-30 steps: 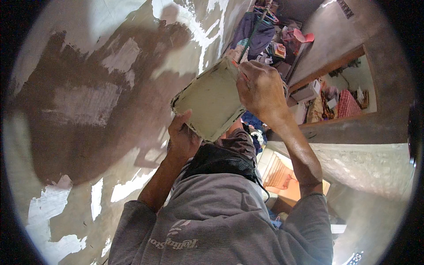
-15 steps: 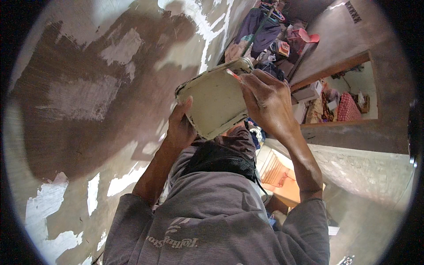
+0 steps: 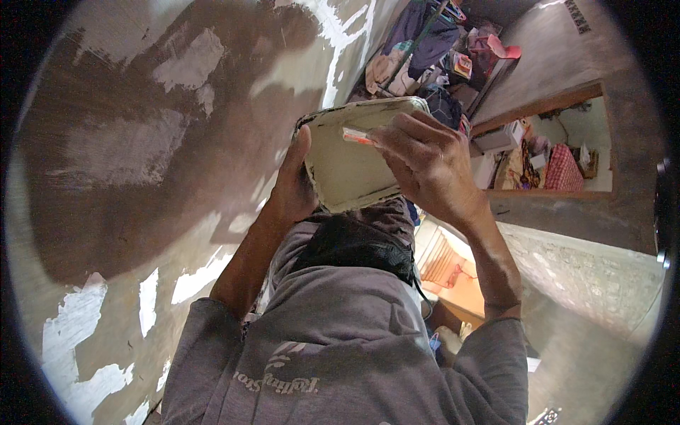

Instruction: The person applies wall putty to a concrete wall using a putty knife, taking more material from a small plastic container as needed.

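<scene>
My left hand (image 3: 294, 180) grips the left edge of a flat, pale board (image 3: 350, 170) smeared with whitish putty, holding it tilted in front of me. Over the board's upper right part lies my right hand (image 3: 432, 166), closed on a small tool with a red-orange handle (image 3: 358, 136) that is pressed against the board's face. The tool's blade is hidden by my fingers. Below the hands are my grey shirt and a dark cloth (image 3: 354, 244) at my neck.
A brown wall (image 3: 142, 177) with white filler patches fills the left side, close to the board. Far below to the right are a heap of clothes (image 3: 418, 35), a doorway with cluttered shelves (image 3: 552, 156), and orange steps (image 3: 446, 262).
The board has tipped more edge-on and shifted slightly right. My left hand has risen along its edge, and my right hand has slid down across its face with the tool.
</scene>
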### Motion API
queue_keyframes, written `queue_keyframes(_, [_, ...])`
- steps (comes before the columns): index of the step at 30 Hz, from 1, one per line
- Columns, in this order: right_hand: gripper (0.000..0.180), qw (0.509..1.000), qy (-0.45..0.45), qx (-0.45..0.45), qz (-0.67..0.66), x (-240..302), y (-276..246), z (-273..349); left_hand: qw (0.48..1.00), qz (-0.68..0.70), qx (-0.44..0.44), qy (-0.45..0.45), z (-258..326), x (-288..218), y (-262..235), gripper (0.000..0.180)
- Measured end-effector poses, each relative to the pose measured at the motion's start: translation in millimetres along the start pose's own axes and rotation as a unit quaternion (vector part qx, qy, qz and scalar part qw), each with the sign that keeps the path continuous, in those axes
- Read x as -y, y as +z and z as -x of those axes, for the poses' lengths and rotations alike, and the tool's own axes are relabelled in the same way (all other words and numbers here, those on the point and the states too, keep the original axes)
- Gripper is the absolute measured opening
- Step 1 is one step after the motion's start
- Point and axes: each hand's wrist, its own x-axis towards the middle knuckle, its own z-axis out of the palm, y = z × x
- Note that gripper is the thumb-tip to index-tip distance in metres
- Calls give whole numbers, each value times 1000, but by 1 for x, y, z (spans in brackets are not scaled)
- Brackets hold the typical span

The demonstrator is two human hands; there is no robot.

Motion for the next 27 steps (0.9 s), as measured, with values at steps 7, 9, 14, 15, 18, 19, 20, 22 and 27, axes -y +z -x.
queue_keyframes(7, [18, 998, -56, 13, -34, -2, 0, -11, 995, -76, -53, -31, -6, 6, -6, 84])
queue_keyframes(9, [18, 997, -54, 34, -41, -1, -1, -11, 996, -59, -51, -41, -6, 7, -5, 85])
queue_keyframes(14, [15, 999, -10, -6, -51, -2, -6, -12, 1000, -21, -19, -7, -5, 4, -2, 78])
queue_keyframes(15, [14, 998, 14, -13, -54, -3, -7, -12, 1000, -1, -7, 1, -4, 3, -1, 75])
queue_keyframes(18, [8, 982, 128, -74, -117, -4, -10, -9, 999, 45, -13, 5, -4, 1, -1, 73])
queue_keyframes(19, [8, 973, 163, -74, -143, -3, -9, -8, 999, 33, -24, 13, -4, 0, -2, 72])
queue_keyframes(20, [9, 961, 203, -73, -172, -3, -9, -6, 999, 25, -28, 20, -4, 1, -2, 71])
queue_keyframes(22, [10, 945, 253, -68, -194, -6, -9, -3, 998, 12, -41, 36, -5, 1, -4, 69])
queue_keyframes(27, [17, 947, 274, -71, -155, -13, -7, 0, 997, 34, -57, 46, -5, 4, -7, 67])
